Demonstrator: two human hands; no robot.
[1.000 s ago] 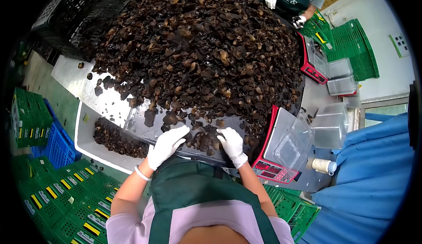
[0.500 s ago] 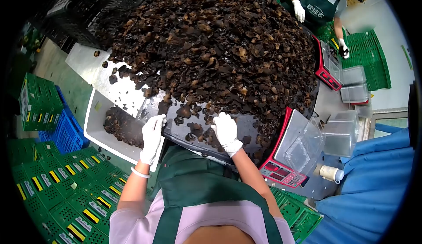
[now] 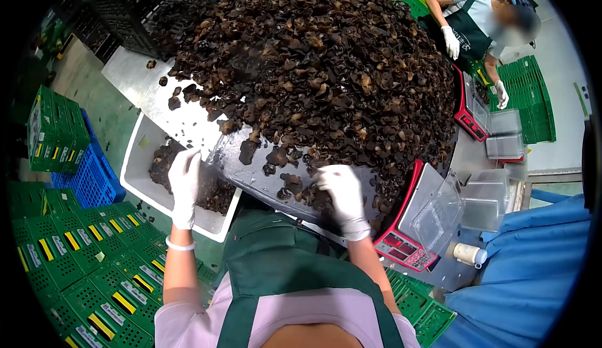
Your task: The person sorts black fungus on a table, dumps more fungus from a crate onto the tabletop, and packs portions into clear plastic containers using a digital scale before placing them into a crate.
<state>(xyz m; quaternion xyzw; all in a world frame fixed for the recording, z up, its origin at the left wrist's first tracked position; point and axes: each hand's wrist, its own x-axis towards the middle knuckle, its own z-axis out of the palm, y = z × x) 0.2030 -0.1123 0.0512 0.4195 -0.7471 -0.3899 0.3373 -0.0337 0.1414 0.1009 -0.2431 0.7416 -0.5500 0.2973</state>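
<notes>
A large heap of dark brown fungus pieces [image 3: 313, 72] covers the metal table [image 3: 135, 75]. My left hand [image 3: 185, 185], in a white glove, is above the white bin [image 3: 135, 172], which holds more dark pieces. Its fingers point up and look pressed together; whatever they hold, if anything, is hidden. My right hand [image 3: 342, 194], also gloved and slightly blurred, is over loose pieces at the table's near edge, its fingers curled toward them. I cannot make out what is under those fingers.
A red scale [image 3: 401, 247] with a clear plastic container stands right of my right hand. Beyond it are stacked clear boxes [image 3: 483, 203] and a bottle [image 3: 467, 254]. Green crates [image 3: 81, 241] lie at left. A co-worker [image 3: 470, 21] stands at the far right.
My left hand has moved left from the table's near edge to above the bin. My right hand has shifted slightly right. The co-worker has come further into view.
</notes>
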